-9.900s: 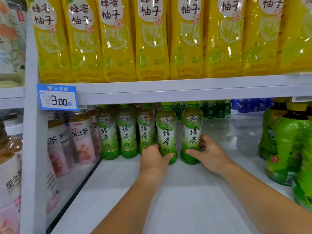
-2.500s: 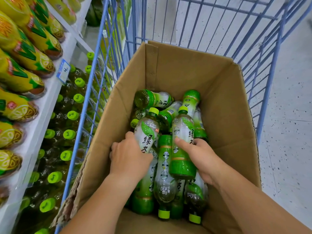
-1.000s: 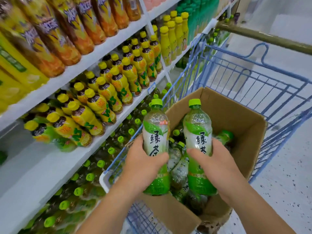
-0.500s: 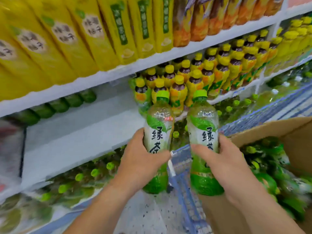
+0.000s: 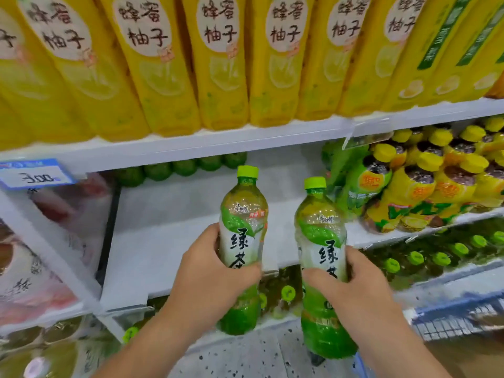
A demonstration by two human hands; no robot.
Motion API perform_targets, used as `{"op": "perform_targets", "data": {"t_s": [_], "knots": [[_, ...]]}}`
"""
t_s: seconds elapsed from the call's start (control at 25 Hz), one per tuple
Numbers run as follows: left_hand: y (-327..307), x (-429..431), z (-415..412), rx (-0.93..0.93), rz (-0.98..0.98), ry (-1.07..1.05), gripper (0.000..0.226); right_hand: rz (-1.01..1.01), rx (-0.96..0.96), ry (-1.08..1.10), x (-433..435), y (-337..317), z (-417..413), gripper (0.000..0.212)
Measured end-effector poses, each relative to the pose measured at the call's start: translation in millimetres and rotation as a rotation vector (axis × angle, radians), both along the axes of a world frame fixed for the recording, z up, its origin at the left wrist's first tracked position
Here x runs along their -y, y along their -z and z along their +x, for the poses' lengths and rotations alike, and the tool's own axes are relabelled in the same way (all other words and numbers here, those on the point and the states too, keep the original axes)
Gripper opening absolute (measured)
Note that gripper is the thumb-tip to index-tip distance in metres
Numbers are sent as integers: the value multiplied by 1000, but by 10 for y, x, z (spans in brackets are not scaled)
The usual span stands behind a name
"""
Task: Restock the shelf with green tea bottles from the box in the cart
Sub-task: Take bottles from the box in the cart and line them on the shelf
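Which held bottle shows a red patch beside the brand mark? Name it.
The left bottle, in the left hand and held higher; the right bottle, in the right hand, shows no such patch.

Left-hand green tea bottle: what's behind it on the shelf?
Bare white shelf, then a back row of green bottles, only their bases showing. The upper shelf board covers their tops and labels.

Visible body: 2 hands and 2 forearms, all in front of the white shelf [image 5: 169, 241].
Left hand [image 5: 210, 271] and left forearm [image 5: 152, 342]: bare skin to the picture edge below the shelf.
Right hand [image 5: 351, 290] and right forearm [image 5: 403, 347]: the same.
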State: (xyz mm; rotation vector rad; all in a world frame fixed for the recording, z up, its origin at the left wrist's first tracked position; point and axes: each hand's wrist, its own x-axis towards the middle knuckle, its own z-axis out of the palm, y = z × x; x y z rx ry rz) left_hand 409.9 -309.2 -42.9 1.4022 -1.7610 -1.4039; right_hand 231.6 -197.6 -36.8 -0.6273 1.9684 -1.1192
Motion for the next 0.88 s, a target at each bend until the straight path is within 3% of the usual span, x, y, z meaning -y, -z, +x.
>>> {"op": "perform_targets", "data": {"t_s": [0.28, 0.64, 0.88], "knots": [[471, 525, 35, -62, -171, -56, 45, -39, -88, 21, 618, 485, 70, 23], [862, 897, -158, -281, -341, -37, 50, -391, -268, -34, 1155, 856, -214, 35], [1081, 1164, -286, -305, -515, -82, 50, -575, -308, -34, 1431, 1116, -399, 34]]}}
